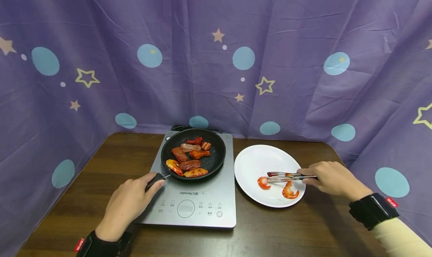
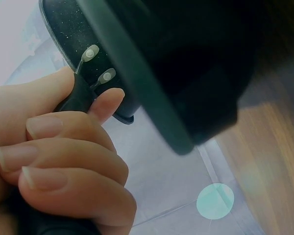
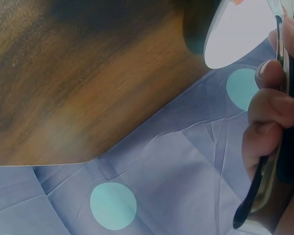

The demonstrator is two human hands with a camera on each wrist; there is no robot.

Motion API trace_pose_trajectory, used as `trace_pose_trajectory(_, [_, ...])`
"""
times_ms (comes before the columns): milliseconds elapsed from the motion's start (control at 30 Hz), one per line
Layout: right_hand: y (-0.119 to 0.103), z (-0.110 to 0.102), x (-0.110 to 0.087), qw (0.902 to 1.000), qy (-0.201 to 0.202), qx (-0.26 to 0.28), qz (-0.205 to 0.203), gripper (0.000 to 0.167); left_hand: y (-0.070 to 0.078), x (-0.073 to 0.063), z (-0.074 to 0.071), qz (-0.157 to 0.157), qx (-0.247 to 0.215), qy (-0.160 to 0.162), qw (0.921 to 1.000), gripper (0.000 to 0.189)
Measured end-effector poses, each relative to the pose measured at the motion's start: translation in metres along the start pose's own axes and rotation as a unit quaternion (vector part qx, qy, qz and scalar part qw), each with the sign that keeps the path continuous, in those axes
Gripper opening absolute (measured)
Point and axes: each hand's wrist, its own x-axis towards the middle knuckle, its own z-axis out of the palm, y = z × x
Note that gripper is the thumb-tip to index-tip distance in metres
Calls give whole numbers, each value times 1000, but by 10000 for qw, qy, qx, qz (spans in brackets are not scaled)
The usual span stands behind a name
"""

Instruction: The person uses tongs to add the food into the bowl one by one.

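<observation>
My left hand (image 1: pixel 129 199) grips the black handle (image 1: pixel 155 182) of a frying pan (image 1: pixel 217 152), its fingers curled round it in the left wrist view (image 2: pixel 73 147). Several pieces of meat lie in the pan, among them a drumstick (image 1: pixel 200 154) and a brown slab (image 1: pixel 190 165). Over the white plate (image 1: pixel 251 161), my right hand (image 1: pixel 332 178) holds metal tongs (image 1: pixel 297 176). The tongs' tips are at a shrimp (image 1: pixel 264 183) on the plate; whether they pinch it I cannot tell. A second shrimp (image 1: pixel 290 190) lies nearer the plate's front right.
The pan stands on a silver induction cooker (image 1: pixel 216 200) with a dial and touch marks. Behind it runs a black cable (image 1: pixel 180 128). The plate rests on the brown wooden table (image 1: pixel 270 230), right of the cooker. A purple curtain (image 1: pixel 202 62) hangs along the table's back and sides.
</observation>
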Motion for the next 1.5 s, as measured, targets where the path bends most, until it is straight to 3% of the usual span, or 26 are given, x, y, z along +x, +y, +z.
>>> trace_pose_trajectory(800, [-3,6,-8,9988,181,-248,378,27,2,0,-1,-37,0,-94,9999,53])
trace_pose_trajectory(1267, [-2,0,-6,9978,518,-335,259,28,0,-1,0,-51,11,-53,10000,53])
trace_pose_trajectory(1500, [-6,-8,0,9941,987,-460,-30,34,0,-1,0,-23,-35,20,10000,51])
